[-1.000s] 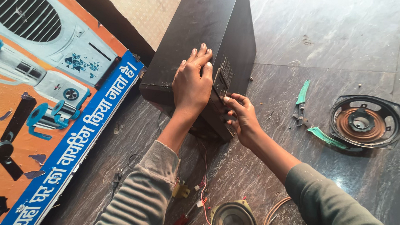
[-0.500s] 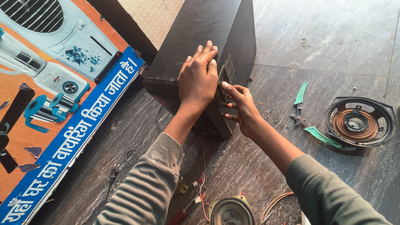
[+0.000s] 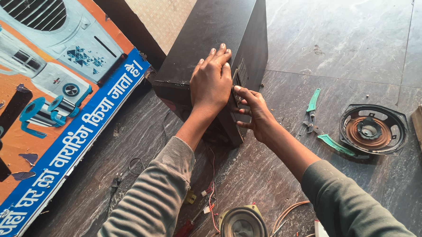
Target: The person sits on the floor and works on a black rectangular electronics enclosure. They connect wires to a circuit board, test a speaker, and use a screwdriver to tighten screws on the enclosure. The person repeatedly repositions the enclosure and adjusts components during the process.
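Left hand (image 3: 211,80) flat on black wooden speaker cabinet (image 3: 209,47), steadying; right hand (image 3: 251,113) pinching its side panel; keep cabinet braced

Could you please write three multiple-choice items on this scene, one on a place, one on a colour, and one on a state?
1. Where does the left hand rest?
A. flat on the black speaker cabinet
B. on the floor
C. on the pliers

2. What colour are the handles of the pliers?
A. red
B. green
C. yellow

3. How does the loose speaker at the right lie?
A. mounted in the cabinet
B. held in the right hand
C. free on the floor

Answers: 1 A, the palm lies on the top panel. 2 B, both handles are green. 3 C, it lies apart from both hands.
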A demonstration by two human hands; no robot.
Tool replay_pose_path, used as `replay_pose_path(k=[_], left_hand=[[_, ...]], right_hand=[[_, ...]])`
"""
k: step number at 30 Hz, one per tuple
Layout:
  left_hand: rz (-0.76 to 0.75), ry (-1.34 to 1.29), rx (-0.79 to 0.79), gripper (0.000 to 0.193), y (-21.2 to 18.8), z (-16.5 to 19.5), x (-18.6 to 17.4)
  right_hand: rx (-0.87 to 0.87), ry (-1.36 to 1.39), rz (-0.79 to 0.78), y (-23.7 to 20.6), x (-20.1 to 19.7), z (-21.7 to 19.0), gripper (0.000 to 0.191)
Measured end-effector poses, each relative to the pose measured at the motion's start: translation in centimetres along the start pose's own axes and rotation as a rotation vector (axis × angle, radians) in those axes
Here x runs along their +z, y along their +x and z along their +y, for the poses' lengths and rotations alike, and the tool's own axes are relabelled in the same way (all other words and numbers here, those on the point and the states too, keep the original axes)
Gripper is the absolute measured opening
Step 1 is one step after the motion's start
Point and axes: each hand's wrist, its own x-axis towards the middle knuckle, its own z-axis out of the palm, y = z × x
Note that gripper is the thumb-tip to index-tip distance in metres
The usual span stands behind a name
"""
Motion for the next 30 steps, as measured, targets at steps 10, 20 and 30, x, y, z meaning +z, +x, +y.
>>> replay_pose_path(k=[10,20,30], left_hand=[[0.025,-0.001,-0.003,0.037,-0.01,-0.02,0.26],[0.049,-0.024,0.012,0.036,0.05,-0.28,0.70],[0.061,-0.072,0.002,0.037,0.37,-0.43,0.88]], right_hand=[[0.045,-0.016,-0.003,0.02,0.03,0.13,0.089],[0.075,-0.028,0.037,0.09,0.14,0.12,0.085],[-0.114,-0.051,0.131,0.04,0.92,-0.04,0.079]])
